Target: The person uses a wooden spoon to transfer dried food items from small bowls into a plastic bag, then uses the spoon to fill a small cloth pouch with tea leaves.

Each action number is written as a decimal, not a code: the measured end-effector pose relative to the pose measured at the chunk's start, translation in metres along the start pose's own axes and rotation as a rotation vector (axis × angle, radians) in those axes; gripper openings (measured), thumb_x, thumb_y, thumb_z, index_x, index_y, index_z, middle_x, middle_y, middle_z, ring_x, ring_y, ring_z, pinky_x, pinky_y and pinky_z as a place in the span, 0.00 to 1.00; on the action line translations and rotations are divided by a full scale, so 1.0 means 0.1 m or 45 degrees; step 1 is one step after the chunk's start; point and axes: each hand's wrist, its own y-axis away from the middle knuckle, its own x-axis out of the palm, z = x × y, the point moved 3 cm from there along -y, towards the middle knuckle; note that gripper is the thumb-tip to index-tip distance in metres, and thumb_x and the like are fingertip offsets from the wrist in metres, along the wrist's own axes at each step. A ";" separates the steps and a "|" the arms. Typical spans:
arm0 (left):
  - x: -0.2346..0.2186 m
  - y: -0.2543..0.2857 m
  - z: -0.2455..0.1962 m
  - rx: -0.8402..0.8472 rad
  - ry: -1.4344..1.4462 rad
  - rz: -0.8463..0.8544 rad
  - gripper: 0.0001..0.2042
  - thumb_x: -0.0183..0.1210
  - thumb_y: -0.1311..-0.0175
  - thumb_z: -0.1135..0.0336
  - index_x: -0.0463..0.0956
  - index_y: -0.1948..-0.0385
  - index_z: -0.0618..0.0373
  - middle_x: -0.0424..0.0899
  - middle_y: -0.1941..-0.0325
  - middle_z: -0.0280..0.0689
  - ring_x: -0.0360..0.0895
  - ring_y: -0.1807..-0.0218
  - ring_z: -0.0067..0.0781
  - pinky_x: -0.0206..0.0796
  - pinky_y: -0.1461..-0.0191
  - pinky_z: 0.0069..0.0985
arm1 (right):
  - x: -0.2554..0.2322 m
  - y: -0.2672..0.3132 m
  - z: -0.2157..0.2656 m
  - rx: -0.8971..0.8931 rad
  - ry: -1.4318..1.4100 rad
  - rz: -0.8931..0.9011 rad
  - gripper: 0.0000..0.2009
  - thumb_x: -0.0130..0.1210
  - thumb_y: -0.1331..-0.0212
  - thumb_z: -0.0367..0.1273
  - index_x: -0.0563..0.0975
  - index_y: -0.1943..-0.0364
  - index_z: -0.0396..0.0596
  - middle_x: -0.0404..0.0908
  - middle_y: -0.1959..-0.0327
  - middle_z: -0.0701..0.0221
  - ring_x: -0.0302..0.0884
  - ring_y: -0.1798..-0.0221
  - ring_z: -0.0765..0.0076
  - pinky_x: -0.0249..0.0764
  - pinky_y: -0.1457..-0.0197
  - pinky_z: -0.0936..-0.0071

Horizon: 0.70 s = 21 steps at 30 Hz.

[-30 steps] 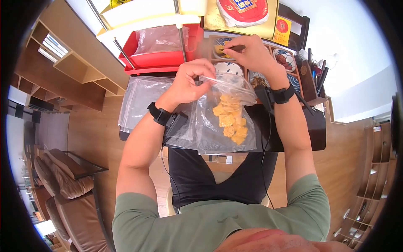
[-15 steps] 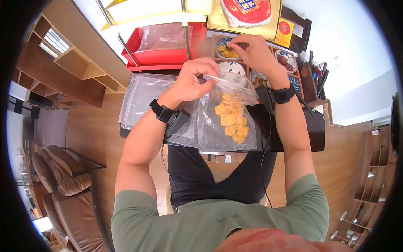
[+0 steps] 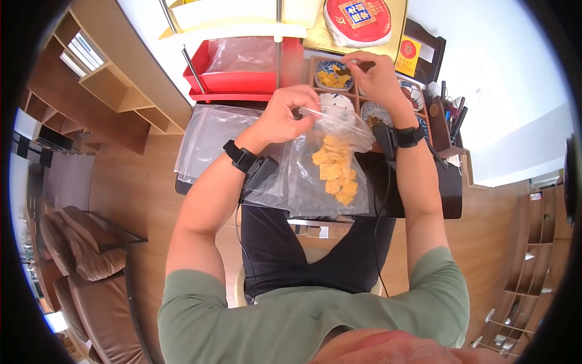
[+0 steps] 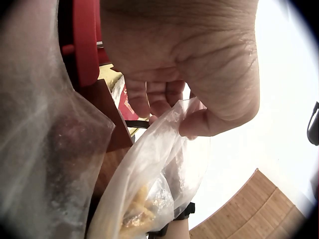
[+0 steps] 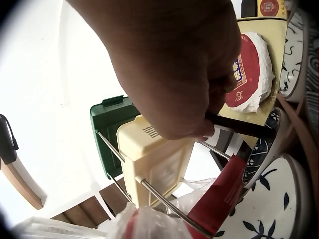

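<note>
My left hand [image 3: 290, 115] pinches the top edge of a clear zip bag [image 3: 297, 194] between thumb and fingers. Flat yellow pieces [image 3: 334, 173] lie inside the bag, which spreads over the front of the table. My right hand [image 3: 381, 82] grips a slim dark tool [image 5: 241, 125] with a stick-like shaft. It reaches into a blue-patterned bowl [image 3: 324, 65] of small yellow pieces [image 3: 332, 79]; its far end is hidden by the bowl wall in the right wrist view. The left wrist view shows thumb and fingers on the bag's plastic film [image 4: 164, 134].
More clear bags [image 3: 212, 136] lie flat on the left. A red tray [image 3: 242, 79] under a cream rack shelf [image 3: 236, 30] stands behind them. The bowls sit in a wooden divided box [image 3: 356, 91], near a pen holder [image 3: 445, 115]. Behind is a red round package [image 3: 357, 21].
My right hand has drawn slightly back toward the bowl's far right side, showing more of the yellow pieces in it. The left hand keeps its pinch on the bag. The head view has shifted slightly.
</note>
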 end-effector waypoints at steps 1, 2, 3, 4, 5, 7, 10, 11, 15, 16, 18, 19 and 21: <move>0.00 0.00 0.01 -0.001 -0.002 -0.003 0.06 0.58 0.49 0.84 0.82 0.73 0.62 0.82 0.67 0.36 0.79 0.61 0.26 0.69 0.56 0.23 | -0.05 0.00 0.01 0.008 -0.068 -0.028 0.08 0.61 0.37 0.23 0.85 0.56 0.41 0.88 0.66 0.67 0.85 0.64 0.78 0.78 0.61 0.79; -0.01 0.00 0.00 0.004 0.000 0.004 0.06 0.58 0.49 0.84 0.82 0.73 0.62 0.82 0.67 0.36 0.79 0.61 0.26 0.69 0.56 0.23 | -0.10 -0.01 0.03 0.014 -0.136 -0.056 0.08 0.61 0.37 0.23 0.85 0.56 0.40 0.88 0.66 0.68 0.85 0.64 0.79 0.78 0.60 0.81; -0.02 -0.01 -0.01 0.014 -0.041 0.014 0.06 0.58 0.49 0.84 0.82 0.73 0.62 0.82 0.67 0.36 0.79 0.61 0.27 0.69 0.56 0.23 | -0.15 -0.02 0.04 -0.014 -0.199 -0.158 0.08 0.62 0.38 0.27 0.86 0.57 0.44 0.87 0.72 0.68 0.77 0.74 0.79 0.72 0.68 0.78; -0.02 -0.01 -0.01 0.020 -0.081 0.024 0.07 0.58 0.49 0.84 0.82 0.73 0.62 0.82 0.67 0.36 0.79 0.61 0.27 0.69 0.55 0.23 | -0.24 0.00 0.05 -0.012 -0.196 -0.162 0.08 0.62 0.38 0.27 0.86 0.57 0.44 0.87 0.72 0.68 0.77 0.74 0.79 0.72 0.68 0.78; -0.02 -0.02 -0.01 0.016 -0.077 0.031 0.07 0.58 0.49 0.84 0.82 0.73 0.62 0.82 0.67 0.36 0.79 0.61 0.27 0.69 0.55 0.23 | -0.37 0.01 0.15 -0.004 -0.268 -0.135 0.08 0.63 0.38 0.28 0.86 0.56 0.43 0.87 0.72 0.71 0.76 0.73 0.81 0.71 0.67 0.79; -0.02 -0.01 0.02 0.061 -0.030 0.008 0.06 0.59 0.49 0.84 0.82 0.73 0.62 0.83 0.66 0.36 0.80 0.61 0.28 0.70 0.55 0.24 | -0.57 0.10 0.23 -0.044 -0.414 -0.101 0.08 0.63 0.37 0.27 0.86 0.56 0.43 0.83 0.71 0.80 0.73 0.68 0.87 0.68 0.66 0.82; -0.02 -0.01 0.05 0.023 -0.015 -0.012 0.07 0.58 0.49 0.84 0.82 0.73 0.62 0.83 0.66 0.36 0.80 0.60 0.28 0.70 0.54 0.24 | -0.81 0.35 0.53 0.080 -0.559 0.044 0.07 0.62 0.37 0.26 0.85 0.57 0.40 0.82 0.70 0.79 0.73 0.66 0.86 0.70 0.62 0.82; -0.02 -0.01 0.05 0.025 -0.020 0.001 0.07 0.58 0.49 0.84 0.82 0.72 0.63 0.83 0.65 0.36 0.80 0.60 0.28 0.70 0.54 0.24 | -0.83 0.43 0.55 0.087 -0.553 0.040 0.07 0.62 0.37 0.26 0.85 0.57 0.40 0.82 0.70 0.79 0.73 0.66 0.86 0.70 0.62 0.82; -0.01 -0.01 0.05 0.026 0.008 0.018 0.08 0.57 0.49 0.85 0.82 0.71 0.63 0.83 0.64 0.36 0.80 0.60 0.28 0.70 0.54 0.23 | -0.73 0.63 0.59 0.103 -0.614 0.169 0.06 0.64 0.37 0.26 0.84 0.59 0.38 0.83 0.67 0.76 0.76 0.64 0.84 0.74 0.55 0.80; -0.02 -0.01 0.07 0.026 -0.005 0.011 0.08 0.57 0.49 0.85 0.82 0.71 0.63 0.83 0.63 0.36 0.80 0.60 0.27 0.70 0.54 0.23 | -0.66 0.66 0.60 0.096 -0.632 0.189 0.06 0.64 0.38 0.26 0.84 0.59 0.39 0.83 0.66 0.76 0.76 0.64 0.83 0.75 0.54 0.80; -0.02 0.01 0.08 0.016 -0.018 0.015 0.08 0.57 0.49 0.85 0.82 0.71 0.64 0.83 0.63 0.36 0.80 0.59 0.27 0.71 0.54 0.23 | -0.60 0.71 0.49 0.077 -0.546 0.113 0.06 0.64 0.37 0.27 0.84 0.60 0.38 0.83 0.66 0.76 0.76 0.64 0.84 0.73 0.58 0.81; -0.03 0.00 0.07 0.026 -0.010 0.037 0.07 0.57 0.47 0.85 0.82 0.70 0.64 0.82 0.61 0.36 0.78 0.58 0.25 0.69 0.53 0.22 | -0.64 0.73 0.39 0.168 -0.571 0.095 0.06 0.63 0.37 0.27 0.84 0.60 0.38 0.82 0.67 0.76 0.75 0.66 0.84 0.72 0.60 0.82; -0.02 0.01 0.08 0.027 0.006 0.064 0.07 0.58 0.45 0.85 0.82 0.70 0.64 0.80 0.59 0.36 0.76 0.57 0.23 0.67 0.51 0.20 | -0.68 0.78 0.13 0.248 -0.789 0.061 0.07 0.61 0.33 0.29 0.84 0.58 0.39 0.79 0.72 0.77 0.70 0.70 0.84 0.66 0.67 0.82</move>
